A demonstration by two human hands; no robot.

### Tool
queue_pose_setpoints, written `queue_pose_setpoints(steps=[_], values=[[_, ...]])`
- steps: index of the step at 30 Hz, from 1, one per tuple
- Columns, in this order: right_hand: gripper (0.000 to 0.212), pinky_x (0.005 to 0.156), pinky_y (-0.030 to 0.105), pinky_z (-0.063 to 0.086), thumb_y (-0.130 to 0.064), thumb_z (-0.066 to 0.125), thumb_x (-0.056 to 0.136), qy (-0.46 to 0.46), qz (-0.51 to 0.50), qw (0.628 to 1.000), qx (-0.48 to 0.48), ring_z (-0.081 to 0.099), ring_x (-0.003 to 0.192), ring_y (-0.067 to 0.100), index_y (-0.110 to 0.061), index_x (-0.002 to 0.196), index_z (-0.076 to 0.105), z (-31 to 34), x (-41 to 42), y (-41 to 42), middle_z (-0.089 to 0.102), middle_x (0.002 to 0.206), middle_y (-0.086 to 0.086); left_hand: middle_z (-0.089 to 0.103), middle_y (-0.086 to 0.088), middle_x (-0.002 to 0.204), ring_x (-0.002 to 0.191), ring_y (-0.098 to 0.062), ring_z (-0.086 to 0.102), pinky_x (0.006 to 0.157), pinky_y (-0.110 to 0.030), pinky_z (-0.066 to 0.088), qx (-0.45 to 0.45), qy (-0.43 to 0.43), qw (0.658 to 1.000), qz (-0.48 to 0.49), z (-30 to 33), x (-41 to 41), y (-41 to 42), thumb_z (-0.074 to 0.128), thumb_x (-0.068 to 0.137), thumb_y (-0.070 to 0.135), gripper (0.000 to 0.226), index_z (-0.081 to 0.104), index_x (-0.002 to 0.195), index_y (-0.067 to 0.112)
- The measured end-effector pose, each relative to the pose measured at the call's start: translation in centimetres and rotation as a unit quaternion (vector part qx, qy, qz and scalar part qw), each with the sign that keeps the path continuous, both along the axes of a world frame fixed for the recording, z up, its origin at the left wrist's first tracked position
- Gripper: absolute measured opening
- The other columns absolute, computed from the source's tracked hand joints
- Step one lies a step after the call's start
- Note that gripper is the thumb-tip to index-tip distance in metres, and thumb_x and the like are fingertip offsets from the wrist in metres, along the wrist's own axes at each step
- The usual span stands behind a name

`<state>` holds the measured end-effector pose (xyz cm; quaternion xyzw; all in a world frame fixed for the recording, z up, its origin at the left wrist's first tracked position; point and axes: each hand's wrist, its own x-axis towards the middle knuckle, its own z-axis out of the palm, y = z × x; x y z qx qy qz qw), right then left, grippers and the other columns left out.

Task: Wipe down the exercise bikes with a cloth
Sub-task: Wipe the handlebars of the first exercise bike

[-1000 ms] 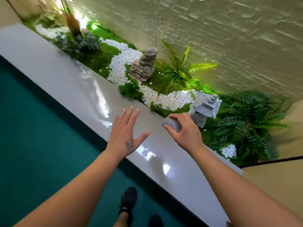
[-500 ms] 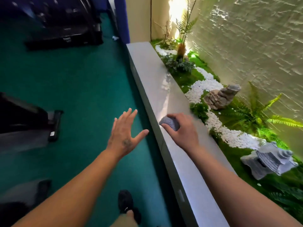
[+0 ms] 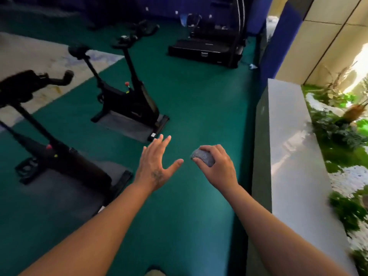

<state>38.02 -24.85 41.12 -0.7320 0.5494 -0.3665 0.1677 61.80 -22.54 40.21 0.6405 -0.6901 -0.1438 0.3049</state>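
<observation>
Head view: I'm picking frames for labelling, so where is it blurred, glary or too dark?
Head view: the near bike at left is motion-smeared and dark; the ledge carries sun glare, plants beside it blur; right hand and cloth read fairly sharp; straight edges bow from the wide lens.

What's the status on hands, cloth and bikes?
Right hand grips balled grey cloth; left hand open, holds nothing. Two exercise bikes ahead left, neither touched. Green floor between, nothing in the way.
</observation>
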Motion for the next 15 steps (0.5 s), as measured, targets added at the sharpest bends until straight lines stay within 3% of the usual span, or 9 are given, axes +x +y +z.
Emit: queue_pose_setpoints(steps=[15], values=[[0.037, 0.085, 0.037, 0.056, -0.046, 0.08, 0.089, 0.018, 0.237, 0.971, 0.015, 0.063, 0.099, 0.009, -0.028, 0.12, 0.069, -0.9, 23.9, -2.5, 0.06, 0.112, -0.014, 0.016, 0.004, 0.178, 0.165, -0.015, 0.01, 0.135, -0.05, 0.006, 0.027, 0.033, 0.975, 0.22, -1.9, 20.6, 7.9, 0.043, 0.089, 0.09, 0.099, 0.022, 0.168, 0.036]])
